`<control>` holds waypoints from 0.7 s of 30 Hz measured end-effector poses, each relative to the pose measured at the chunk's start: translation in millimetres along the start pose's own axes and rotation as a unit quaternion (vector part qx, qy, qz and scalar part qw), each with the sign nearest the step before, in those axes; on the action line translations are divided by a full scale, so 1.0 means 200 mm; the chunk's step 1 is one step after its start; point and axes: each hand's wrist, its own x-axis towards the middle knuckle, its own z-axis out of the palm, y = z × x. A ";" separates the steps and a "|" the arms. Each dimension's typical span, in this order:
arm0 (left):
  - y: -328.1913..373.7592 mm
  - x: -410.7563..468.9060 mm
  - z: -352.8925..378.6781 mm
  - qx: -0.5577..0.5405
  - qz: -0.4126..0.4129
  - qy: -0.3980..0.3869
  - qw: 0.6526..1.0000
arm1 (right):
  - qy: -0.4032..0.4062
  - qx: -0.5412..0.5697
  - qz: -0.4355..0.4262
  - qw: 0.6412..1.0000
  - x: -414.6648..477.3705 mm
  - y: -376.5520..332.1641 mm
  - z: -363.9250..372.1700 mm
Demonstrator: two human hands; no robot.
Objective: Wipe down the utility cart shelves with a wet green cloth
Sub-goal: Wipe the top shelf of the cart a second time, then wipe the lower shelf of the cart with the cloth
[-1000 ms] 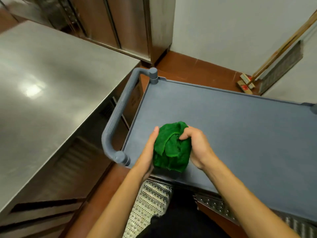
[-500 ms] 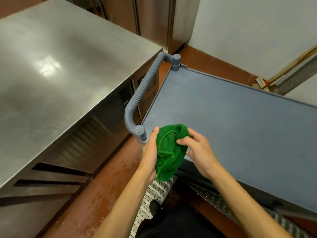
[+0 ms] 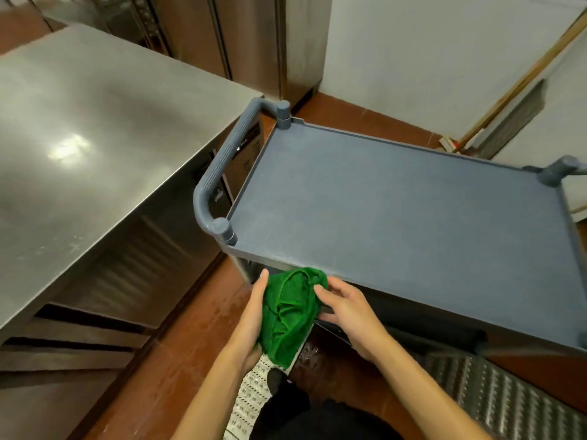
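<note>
cart top shelf bare, handle at left

- Bright, even indoor light; an overhead lamp leaves a white glare patch on the brushed stainless-steel worktop.
- Right of the worktop: dark shadow beneath the grey-blue plastic cart shelf.
- Wide-angle bowing along the worktop's edges; far corners soft.
</note>
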 end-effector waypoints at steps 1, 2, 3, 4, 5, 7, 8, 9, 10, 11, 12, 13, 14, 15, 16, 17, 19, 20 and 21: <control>-0.03 -0.01 0.03 0.021 -0.010 -0.022 0.999 | 0.011 -0.002 0.002 1.000 -0.03 0.02 -0.05; -0.07 -0.02 0.06 0.048 -0.012 -0.043 0.998 | 0.016 -0.004 0.007 1.000 -0.06 0.03 -0.10; -0.12 -0.02 0.09 0.070 -0.012 -0.047 0.996 | 0.015 -0.004 0.013 1.000 -0.09 0.05 -0.15; -0.17 0.00 0.11 0.093 -0.010 -0.039 0.995 | 0.015 0.005 0.012 1.000 -0.11 0.08 -0.20; -0.22 0.02 0.12 0.113 -0.011 -0.035 0.993 | 0.019 0.023 0.006 1.000 -0.13 0.11 -0.24; -0.30 0.08 0.15 0.135 -0.008 -0.041 0.990 | 0.044 0.046 -0.018 0.998 -0.13 0.18 -0.30; -0.33 0.12 0.16 0.145 0.001 -0.048 0.988 | 0.061 0.041 -0.030 0.997 -0.12 0.22 -0.33; -0.37 0.16 0.16 0.153 0.007 -0.052 0.987 | 0.077 0.032 -0.041 0.996 -0.10 0.28 -0.35; -0.40 0.20 0.16 0.161 0.013 -0.054 0.985 | 0.088 0.026 -0.051 0.994 -0.08 0.33 -0.37; -0.43 0.24 0.16 0.168 0.018 -0.052 0.984 | 0.099 0.025 -0.062 0.993 -0.04 0.38 -0.40; -0.45 0.28 0.16 0.174 0.020 -0.053 0.983 | 0.110 0.027 -0.071 0.991 0.00 0.44 -0.42; -0.48 0.33 0.16 0.177 0.020 -0.057 0.982 | 0.121 0.029 -0.080 0.989 0.05 0.48 -0.44; -0.50 0.37 0.15 0.181 0.023 -0.063 0.981 | 0.130 0.030 -0.090 0.987 0.09 0.53 -0.46; -0.52 0.43 0.15 0.186 0.031 -0.063 0.980 | 0.135 0.029 -0.098 0.986 0.14 0.57 -0.48; -0.56 0.49 0.13 0.192 0.038 -0.064 0.979 | 0.141 0.024 -0.104 0.984 0.19 0.62 -0.50; -0.59 0.55 0.11 0.193 0.046 -0.067 0.978 | 0.147 0.017 -0.107 0.983 0.24 0.67 -0.52; -0.66 0.68 0.09 0.194 0.056 -0.072 0.977 | 0.165 0.000 -0.116 0.980 0.34 0.78 -0.57; -0.69 0.74 0.08 0.193 0.059 -0.076 0.977 | 0.173 -0.004 -0.122 0.977 0.38 0.83 -0.59; -0.73 0.81 0.07 0.191 0.063 -0.074 0.977 | 0.177 0.001 -0.127 0.976 0.43 0.88 -0.61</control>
